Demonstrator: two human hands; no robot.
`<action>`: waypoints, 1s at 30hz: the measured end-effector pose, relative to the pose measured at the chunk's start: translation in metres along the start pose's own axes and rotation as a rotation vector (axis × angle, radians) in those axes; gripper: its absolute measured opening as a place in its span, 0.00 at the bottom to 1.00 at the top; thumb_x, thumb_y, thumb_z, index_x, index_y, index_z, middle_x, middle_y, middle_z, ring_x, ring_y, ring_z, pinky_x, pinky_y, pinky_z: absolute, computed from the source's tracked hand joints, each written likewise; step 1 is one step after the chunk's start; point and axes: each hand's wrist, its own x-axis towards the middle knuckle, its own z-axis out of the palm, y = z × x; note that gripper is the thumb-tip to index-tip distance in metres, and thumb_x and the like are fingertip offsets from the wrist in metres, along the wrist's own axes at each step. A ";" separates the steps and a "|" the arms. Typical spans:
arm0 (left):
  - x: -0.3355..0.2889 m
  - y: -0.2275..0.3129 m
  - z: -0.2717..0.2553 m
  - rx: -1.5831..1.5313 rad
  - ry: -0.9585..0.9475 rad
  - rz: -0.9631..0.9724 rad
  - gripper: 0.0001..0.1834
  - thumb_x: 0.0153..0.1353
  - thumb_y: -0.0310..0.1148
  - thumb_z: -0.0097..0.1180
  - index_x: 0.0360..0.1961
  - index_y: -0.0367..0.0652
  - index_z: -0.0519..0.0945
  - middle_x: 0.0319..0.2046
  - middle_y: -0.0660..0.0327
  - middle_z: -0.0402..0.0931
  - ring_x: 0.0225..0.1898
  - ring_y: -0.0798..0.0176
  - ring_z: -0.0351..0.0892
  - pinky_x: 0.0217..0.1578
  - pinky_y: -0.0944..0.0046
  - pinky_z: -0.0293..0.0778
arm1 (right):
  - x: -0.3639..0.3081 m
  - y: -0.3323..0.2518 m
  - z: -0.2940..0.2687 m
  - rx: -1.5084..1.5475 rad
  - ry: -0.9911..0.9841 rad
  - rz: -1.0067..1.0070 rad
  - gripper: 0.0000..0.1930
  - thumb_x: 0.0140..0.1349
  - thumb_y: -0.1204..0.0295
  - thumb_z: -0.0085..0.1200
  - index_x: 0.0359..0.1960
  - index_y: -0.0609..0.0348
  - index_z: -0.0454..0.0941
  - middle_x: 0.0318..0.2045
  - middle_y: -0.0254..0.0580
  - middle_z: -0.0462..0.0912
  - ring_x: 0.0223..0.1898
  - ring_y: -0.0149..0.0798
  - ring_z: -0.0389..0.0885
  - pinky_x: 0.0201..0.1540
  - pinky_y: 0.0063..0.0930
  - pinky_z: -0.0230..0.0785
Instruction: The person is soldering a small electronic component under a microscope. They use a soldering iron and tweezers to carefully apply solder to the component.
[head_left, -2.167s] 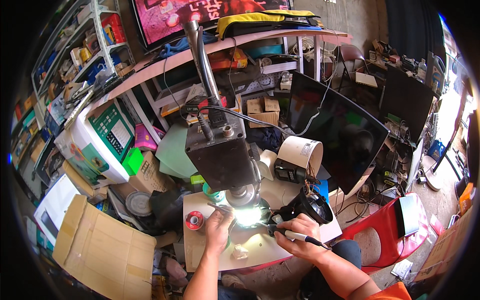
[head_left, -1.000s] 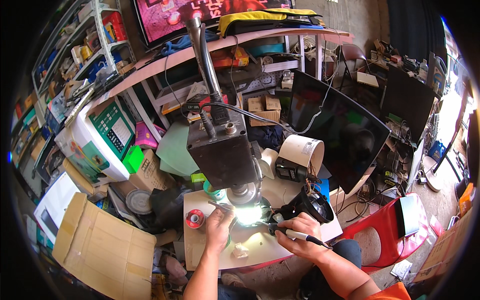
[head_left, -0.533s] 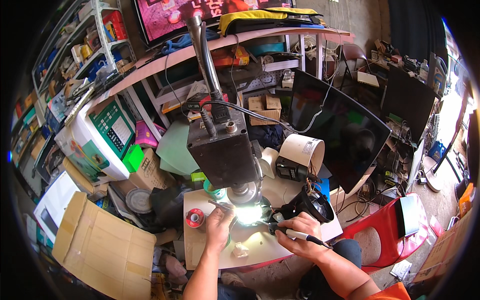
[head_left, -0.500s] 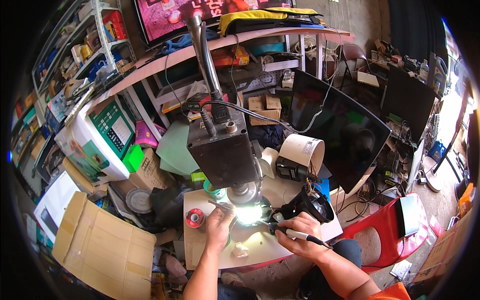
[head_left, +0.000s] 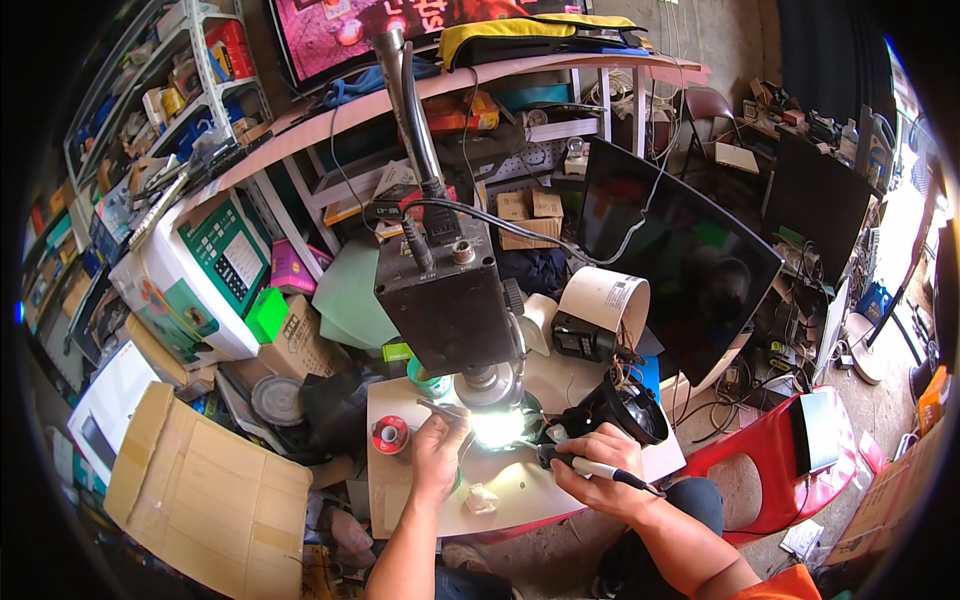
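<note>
My left hand (head_left: pixel 436 455) is closed on a slim grey tool that looks like tweezers (head_left: pixel 444 409), left of a bright glare under a black microscope (head_left: pixel 440 305). My right hand (head_left: pixel 603 470) grips a soldering iron (head_left: pixel 597 470) with a white and black handle, its tip pointing left into the light. Whatever lies between the two tools is washed out by the glare. Beside my left hand stands a red solder spool (head_left: pixel 390 435). A small crumpled whitish lump (head_left: pixel 482 499) rests on the pale tabletop (head_left: pixel 525 507), nearer to me.
A black round part with wires (head_left: pixel 630 405) and a cream cylinder (head_left: pixel 605 300) sit right of the microscope. Behind, a lit screen (head_left: pixel 335 45) shows a pink magnified picture. An open cardboard box (head_left: pixel 210 480) is at left, a red plastic stool (head_left: pixel 740 470) at right.
The pink picture on the screen has shifted slightly. Both hands and their tools are almost where they were.
</note>
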 end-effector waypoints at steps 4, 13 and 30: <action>0.000 0.000 0.001 0.006 0.002 -0.001 0.08 0.72 0.27 0.59 0.49 0.38 0.81 0.43 0.67 0.82 0.43 0.74 0.77 0.48 0.69 0.72 | -0.001 0.000 0.000 0.002 0.004 0.006 0.10 0.48 0.76 0.72 0.32 0.59 0.85 0.30 0.38 0.88 0.24 0.40 0.80 0.29 0.32 0.71; 0.001 -0.001 0.000 0.008 -0.007 0.006 0.07 0.72 0.26 0.59 0.49 0.39 0.81 0.43 0.67 0.81 0.43 0.73 0.76 0.49 0.69 0.72 | -0.002 0.002 0.000 -0.002 -0.004 0.006 0.10 0.48 0.76 0.73 0.31 0.59 0.85 0.31 0.38 0.88 0.25 0.40 0.80 0.29 0.32 0.71; 0.001 -0.002 -0.002 0.002 0.002 -0.006 0.07 0.72 0.26 0.59 0.49 0.38 0.82 0.44 0.66 0.83 0.45 0.73 0.78 0.50 0.69 0.73 | -0.002 0.001 0.001 0.014 0.001 0.031 0.10 0.48 0.76 0.73 0.33 0.59 0.85 0.30 0.39 0.88 0.24 0.41 0.80 0.29 0.32 0.71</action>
